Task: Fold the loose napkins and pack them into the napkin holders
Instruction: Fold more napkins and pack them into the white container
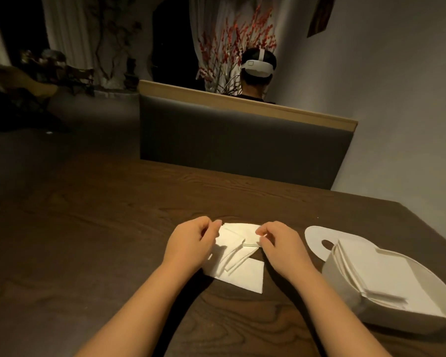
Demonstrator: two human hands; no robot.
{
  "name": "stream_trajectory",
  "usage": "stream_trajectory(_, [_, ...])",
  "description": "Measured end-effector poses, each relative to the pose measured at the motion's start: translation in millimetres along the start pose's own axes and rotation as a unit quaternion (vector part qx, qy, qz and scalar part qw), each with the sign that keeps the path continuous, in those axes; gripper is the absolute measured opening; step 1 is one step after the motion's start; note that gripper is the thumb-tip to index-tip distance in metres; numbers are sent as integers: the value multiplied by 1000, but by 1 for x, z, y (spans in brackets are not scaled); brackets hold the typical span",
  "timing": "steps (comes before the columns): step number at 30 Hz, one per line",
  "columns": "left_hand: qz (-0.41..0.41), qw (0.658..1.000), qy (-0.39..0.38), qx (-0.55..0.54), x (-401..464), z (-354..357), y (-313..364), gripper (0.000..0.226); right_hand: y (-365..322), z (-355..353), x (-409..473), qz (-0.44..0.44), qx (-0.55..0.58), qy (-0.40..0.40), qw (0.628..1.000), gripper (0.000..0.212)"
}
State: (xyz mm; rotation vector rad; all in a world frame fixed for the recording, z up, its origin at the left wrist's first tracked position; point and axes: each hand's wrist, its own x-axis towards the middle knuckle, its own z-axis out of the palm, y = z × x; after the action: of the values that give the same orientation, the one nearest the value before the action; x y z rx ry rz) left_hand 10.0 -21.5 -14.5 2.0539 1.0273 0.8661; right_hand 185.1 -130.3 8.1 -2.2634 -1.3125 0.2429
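White napkins [236, 256] lie on the table [113, 228] beside the holder [386, 287]; we pinch one with left hand [191, 243] and right hand [276, 243], and should align edges before creasing.

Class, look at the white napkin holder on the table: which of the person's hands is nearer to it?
Right. The right hand sits just left of the napkin holder; the left hand is farther, across the loose napkins.
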Motion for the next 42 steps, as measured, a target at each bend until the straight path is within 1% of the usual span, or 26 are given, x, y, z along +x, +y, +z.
stream_trajectory(1, [3,1000,-5,6,1,0,0,38,2,0,5,-12,-22,-34,999,35])
stream_trajectory(3, [11,999,-22,27,1,3,0,32,2,-1,12,-31,-61,-136,988,64])
stream_trajectory(4, [19,999,-34,37,2,3,-2,25,1,-2,17,-32,-79,-184,979,74])
stream_trajectory(5, [28,997,-54,53,2,3,-2,16,0,-3,20,-27,-96,-214,972,78])
stream_trajectory(6, [32,993,-81,80,1,3,-1,19,1,-3,23,-21,-112,-220,969,77])
stream_trajectory(8, [23,974,-155,162,0,4,-1,57,2,1,28,-23,-138,-175,974,65])
stream_trajectory(9, [20,961,-178,210,-1,6,-1,70,2,3,28,-24,-153,-147,977,59])
stream_trajectory(10, [27,951,-190,244,-3,7,1,75,1,6,27,-27,-166,-125,978,56])
stream_trajectory(11, [31,945,-194,260,-5,8,3,76,1,8,25,-29,-174,-111,978,56])
stream_trajectory(12, [34,945,-192,263,-5,10,4,76,2,9,23,-32,-170,-107,979,57])
stream_trajectory(13, [33,945,-194,262,-6,10,4,75,4,8,20,-34,-161,-122,979,61])
stream_trajectory(15, [28,946,-193,260,-5,11,3,74,5,4,15,-40,-154,-173,972,67])
stream_trajectory(16, [27,946,-193,259,-5,10,3,74,6,2,12,-48,-154,-187,969,68])
stream_trajectory(17, [25,946,-195,259,-5,10,4,73,8,1,10,-61,-151,-183,969,66])
stream_trajectory(20, [23,946,-194,260,-5,11,2,72,14,-3,7,-118,-140,-130,974,47])
stream_trajectory(22, [23,945,-195,261,-4,11,1,73,13,-4,7,-129,-147,-123,973,36])
stream_trajectory(24, [21,948,-192,254,-4,11,0,75,8,-3,8,-138,-188,-106,967,24])
stream_trajectory(26, [11,954,-186,234,-4,11,-1,72,3,0,10,-153,-221,-75,960,21])
stream_trajectory(29, [3,962,-177,205,-6,11,-2,65,2,6,11,-168,-213,-41,962,21])
stream_trajectory(32, [-2,970,-170,177,-7,11,-2,61,6,8,10,-180,-221,-26,958,22])
stream_trajectory(34, [-5,972,-166,164,-9,9,-2,58,9,5,8,-155,-207,-21,966,20])
stream_trajectory(36, [-5,974,-164,159,-9,9,-2,55,12,-2,5,-108,-155,-20,982,14])
stream_trajectory(38, [-3,973,-165,162,-9,9,-2,54,14,-13,2,-72,-126,-17,989,8])
stream_trajectory(40, [-6,973,-165,162,-9,9,-2,53,16,-21,-2,-36,-89,-18,995,13])
stream_trajectory(42, [-9,974,-158,161,-8,11,0,51,15,-26,-5,-7,6,-16,1000,13])
